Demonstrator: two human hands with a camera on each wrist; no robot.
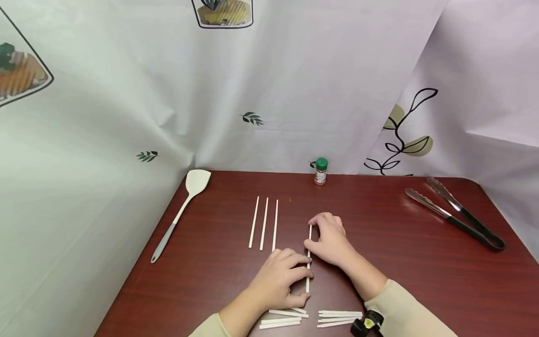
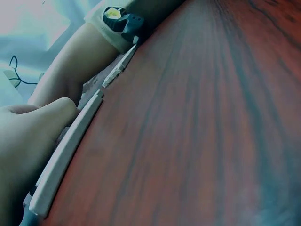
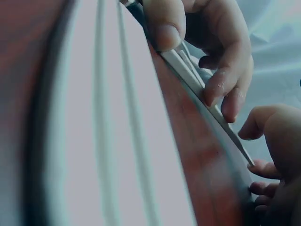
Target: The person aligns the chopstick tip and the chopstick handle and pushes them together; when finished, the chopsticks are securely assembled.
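Observation:
On the dark red table, both hands are at one thin white stick [image 1: 308, 284] that lies roughly front to back. My left hand [image 1: 280, 277] holds its near part, thumb by the near end and fingertips on the far side. At the far end, my right hand [image 1: 331, 241] grips it between thumb and index finger. The right wrist view has the left thumb and fingers on the stick [image 3: 188, 75], with the right hand [image 3: 282, 141] at its other end. To the left lie three white sticks [image 1: 264, 224], side by side and spaced apart.
Near the front edge are two small piles of white sticks, a left pile [image 1: 280, 323] and a right pile [image 1: 339, 314]. A spatula [image 1: 194, 185] lies at the left, tongs [image 1: 461, 213] at the right. A green-capped jar [image 1: 321, 172] stands at the back.

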